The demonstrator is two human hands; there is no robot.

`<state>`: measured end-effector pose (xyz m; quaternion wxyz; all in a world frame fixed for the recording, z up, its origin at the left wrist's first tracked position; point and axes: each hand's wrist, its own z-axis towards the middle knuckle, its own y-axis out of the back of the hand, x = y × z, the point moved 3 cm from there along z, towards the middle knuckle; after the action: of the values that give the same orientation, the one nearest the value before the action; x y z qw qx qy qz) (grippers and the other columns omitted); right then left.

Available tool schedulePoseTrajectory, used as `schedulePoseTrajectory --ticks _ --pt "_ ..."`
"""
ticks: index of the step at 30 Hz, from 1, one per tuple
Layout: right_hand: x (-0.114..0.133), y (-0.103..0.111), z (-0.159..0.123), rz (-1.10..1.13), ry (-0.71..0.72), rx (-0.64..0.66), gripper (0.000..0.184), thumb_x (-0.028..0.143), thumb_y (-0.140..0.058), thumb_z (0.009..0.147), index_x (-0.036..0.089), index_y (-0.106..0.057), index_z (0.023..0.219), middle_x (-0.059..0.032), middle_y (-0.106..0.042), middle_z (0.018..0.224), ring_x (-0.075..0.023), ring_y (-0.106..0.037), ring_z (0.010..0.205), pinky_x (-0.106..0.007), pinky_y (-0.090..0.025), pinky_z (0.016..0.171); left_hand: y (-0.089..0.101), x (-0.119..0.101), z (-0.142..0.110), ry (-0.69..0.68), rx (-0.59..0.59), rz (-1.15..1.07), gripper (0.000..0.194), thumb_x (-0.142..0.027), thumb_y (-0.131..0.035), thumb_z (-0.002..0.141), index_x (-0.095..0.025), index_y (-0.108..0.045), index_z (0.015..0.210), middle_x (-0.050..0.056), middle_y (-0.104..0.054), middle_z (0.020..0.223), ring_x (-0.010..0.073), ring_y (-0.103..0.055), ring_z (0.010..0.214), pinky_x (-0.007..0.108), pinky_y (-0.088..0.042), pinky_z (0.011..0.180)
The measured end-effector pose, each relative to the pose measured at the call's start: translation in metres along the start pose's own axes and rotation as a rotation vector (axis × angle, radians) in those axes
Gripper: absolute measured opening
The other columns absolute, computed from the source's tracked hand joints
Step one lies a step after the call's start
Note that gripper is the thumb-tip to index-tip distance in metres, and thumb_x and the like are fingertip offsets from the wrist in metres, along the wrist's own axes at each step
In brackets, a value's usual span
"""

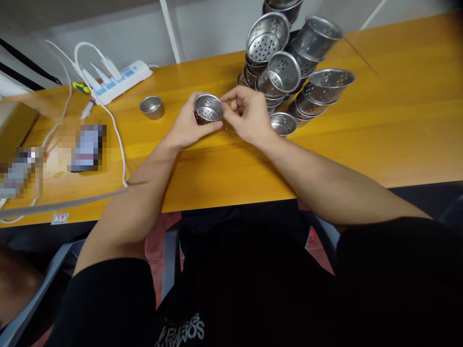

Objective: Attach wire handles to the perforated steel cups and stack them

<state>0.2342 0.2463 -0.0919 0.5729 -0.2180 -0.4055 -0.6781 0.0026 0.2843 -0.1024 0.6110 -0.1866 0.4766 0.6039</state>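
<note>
My left hand (187, 126) is wrapped round a small perforated metal cup (209, 110), its open mouth facing up. At the cup's right side, the thumb and forefinger of my right hand (251, 112) pinch the rim; its other fingers are curled in. Just right of that hand stand several stacks of similar perforated metal cups (278, 77), piled at different tilts. One low cup (284, 124) sits at the front of the stacks, partly hidden by my right wrist. A single smaller metal cup (152, 108) stands upright to the left of my left hand.
A white power strip (125, 81) with plugs lies at the back left, its white cable (117, 140) looping across the yellow table (224, 178). A screwdriver with a yellow-green handle (81, 87) and a blurred phone (88, 148) lie there. Part of another person (16, 284) shows lower left.
</note>
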Motion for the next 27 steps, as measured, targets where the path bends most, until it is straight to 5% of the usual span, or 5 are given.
schedulePoseTrajectory --ticks 11,18,27 --pt "0.006 0.001 -0.003 -0.034 -0.021 0.019 0.037 0.062 -0.098 0.117 0.03 -0.078 0.115 0.0023 -0.056 0.079 -0.0256 -0.065 0.075 -0.047 -0.074 0.087 0.002 0.005 -0.008 -0.128 0.144 0.113 0.132 -0.117 -0.107 0.068 -0.029 -0.063 0.156 0.013 -0.08 0.148 0.0401 -0.09 0.134 0.055 -0.078 0.115" --pt "0.005 0.001 -0.003 -0.052 -0.017 0.001 0.038 0.063 -0.096 0.117 0.03 -0.078 0.111 0.0021 -0.055 0.079 -0.0261 -0.064 0.075 -0.048 -0.072 0.086 -0.002 -0.005 -0.013 -0.099 0.162 0.146 0.133 -0.114 -0.11 0.069 -0.029 -0.063 0.16 0.014 -0.078 0.152 0.0447 -0.087 0.142 0.063 -0.077 0.122" --pt "0.009 0.002 -0.004 -0.077 -0.011 0.003 0.044 0.073 -0.09 0.122 0.029 -0.084 0.119 -0.0012 -0.067 0.083 -0.0289 -0.074 0.08 -0.053 -0.079 0.094 -0.002 -0.017 -0.013 -0.059 0.17 0.123 0.127 -0.11 -0.112 0.071 -0.028 -0.066 0.156 0.014 -0.079 0.152 0.0432 -0.086 0.142 0.061 -0.074 0.124"
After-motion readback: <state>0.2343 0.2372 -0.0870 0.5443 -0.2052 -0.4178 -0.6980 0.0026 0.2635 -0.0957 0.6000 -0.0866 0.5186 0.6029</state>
